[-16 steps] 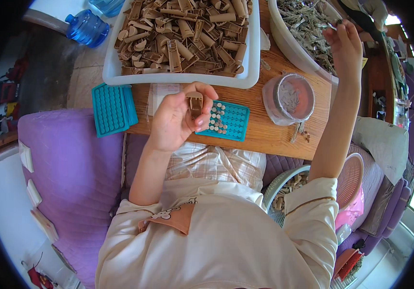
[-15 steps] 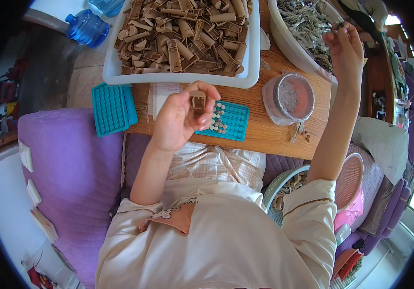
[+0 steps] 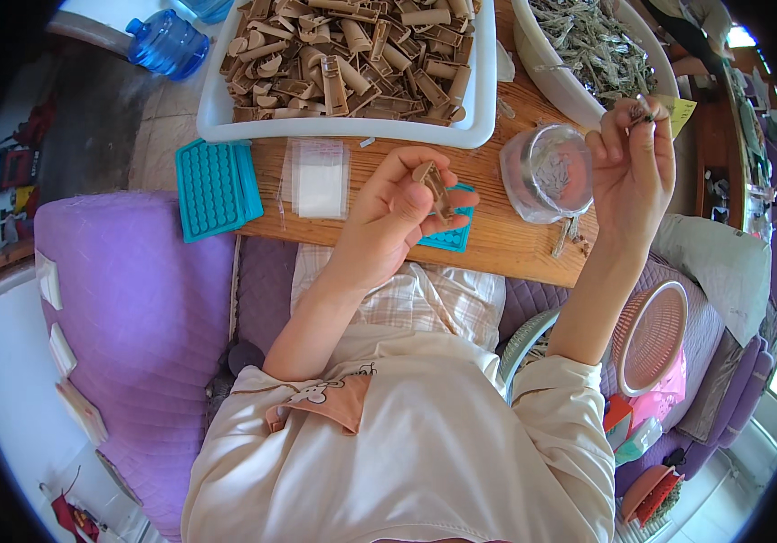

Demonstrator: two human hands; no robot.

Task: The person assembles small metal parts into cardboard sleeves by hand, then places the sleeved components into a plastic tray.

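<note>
Over the near table edge, my left hand (image 3: 393, 204) grips a tan plastic shell (image 3: 434, 187), a hollow trough-like piece, between thumb and fingers. Partly hidden behind that hand lies a teal tray (image 3: 447, 239) with rounded pockets. My right hand (image 3: 634, 163) is raised by the big white tub (image 3: 578, 107) at the right, pinching a small dark part (image 3: 640, 112) in its fingertips; its exact kind is too small to make out. Inside the tub is a tangled heap of thin grey-silver wired parts (image 3: 592, 50). A clear plastic jar (image 3: 517, 185) with small pale pieces stands beside the right hand.
A white bin (image 3: 343, 132) heaped with tan shells fills the far side of the wooden table (image 3: 488, 249). Stacked teal trays (image 3: 217, 192) and a clear bag of white sheets (image 3: 320, 185) lie at the left. Beside my right arm is a pink basket (image 3: 649, 337).
My right hand has come down and nearer from over the tub, with the small part in it. My left hand has shifted right and turned the tan shell.
</note>
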